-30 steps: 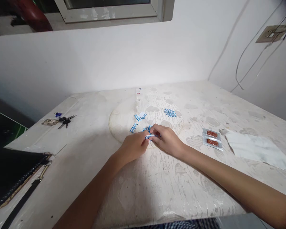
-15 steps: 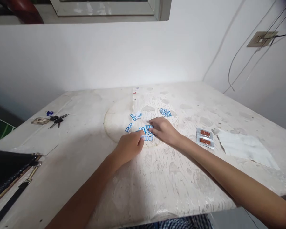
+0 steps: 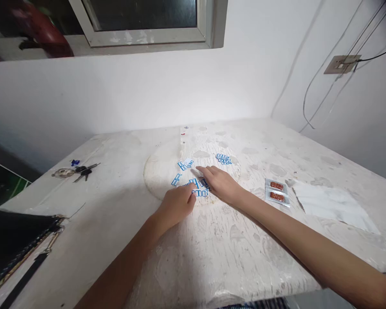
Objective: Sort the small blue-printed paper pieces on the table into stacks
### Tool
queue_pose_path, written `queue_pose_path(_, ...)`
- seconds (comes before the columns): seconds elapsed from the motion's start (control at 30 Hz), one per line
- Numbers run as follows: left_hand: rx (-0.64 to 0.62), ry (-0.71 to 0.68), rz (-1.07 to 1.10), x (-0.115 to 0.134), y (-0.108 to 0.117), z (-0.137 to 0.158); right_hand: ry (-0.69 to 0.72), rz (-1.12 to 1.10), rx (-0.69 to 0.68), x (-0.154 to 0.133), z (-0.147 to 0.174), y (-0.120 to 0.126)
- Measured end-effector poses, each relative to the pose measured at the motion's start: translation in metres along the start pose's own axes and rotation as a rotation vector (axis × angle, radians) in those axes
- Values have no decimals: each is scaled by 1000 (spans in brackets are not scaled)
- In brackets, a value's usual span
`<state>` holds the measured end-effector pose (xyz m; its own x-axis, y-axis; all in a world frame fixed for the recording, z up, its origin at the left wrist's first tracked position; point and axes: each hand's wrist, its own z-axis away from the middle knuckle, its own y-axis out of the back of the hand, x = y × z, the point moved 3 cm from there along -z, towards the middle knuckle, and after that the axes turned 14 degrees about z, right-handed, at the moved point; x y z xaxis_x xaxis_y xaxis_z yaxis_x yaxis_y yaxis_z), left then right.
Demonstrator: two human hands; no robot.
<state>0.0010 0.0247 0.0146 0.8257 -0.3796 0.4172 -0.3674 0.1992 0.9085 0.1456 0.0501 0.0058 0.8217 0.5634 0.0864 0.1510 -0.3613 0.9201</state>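
Observation:
Several small blue-outlined pieces (image 3: 200, 193), like printed paper cut-outs, lie in a loose group on the table between my hands. My left hand (image 3: 177, 202) is closed at the near left edge of this group, its thumb and fingers drawn together; what they hold, if anything, is hidden. Over the right side of the group rests my right hand (image 3: 222, 184), with its index finger stretched to the left and no held thing visible. Just beyond that fingertip lie more blue-outlined pieces (image 3: 185, 165). A denser cluster of them (image 3: 224, 159) sits behind my right hand.
A foil pack with two reddish-brown pieces (image 3: 277, 196) lies to the right, beside a white cloth or tissue (image 3: 334, 206). Keys (image 3: 83, 171) are at the left. A black zipped pouch (image 3: 19, 240) occupies the near left. The wall (image 3: 167, 94) bounds the table's back.
The view has tilted up, so the table sits lower in the picture. My right hand's thumb has gone out of sight near the pieces; my left hand stays about where it was.

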Motion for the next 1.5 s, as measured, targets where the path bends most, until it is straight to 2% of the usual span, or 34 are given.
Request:
queue_pose_path(0.13, 29, -8, 34, -3, -1, -1, 12, 108, -6, 1, -1, -1)
queue_pose_path(0.23, 47, -10, 58, -5, -2, -2, -22, 50, 28, 7, -1, -2)
queue_pose_path(0.33, 57, -7, 79, -5, -3, -2, -127, -174, 133, 16, 0, 1)
queue_pose_path(0.43, 66, 14, 92, -5, -2, -2, -261, -527, 175, 25, 3, 7)
queue_pose_path(0.57, 69, 39, 89, -4, -3, -2, -405, -964, 0, 25, 6, 16)
queue_pose_path(0.67, 62, 44, 82, -4, -3, -2, -425, -1098, -96, 23, 7, 23)
queue_pose_path(0.9, 46, 62, 76, -3, -3, -2, -442, -1177, -54, 19, 10, 20)
queue_pose_path(1.13, 37, 63, 91, -4, -4, -2, -364, -937, -40, 9, 11, 29)
queue_pose_path(1.27, 37, 69, 87, -5, -5, -2, -402, -1061, -86, 3, 15, 25)
queue_pose_path(1.37, 40, 69, 96, -5, -4, -1, -366, -1148, -126, -4, 19, 16)
queue_pose_path(1.5, 30, 63, 102, -6, -4, -1, -306, -893, -122, -9, 20, 11)
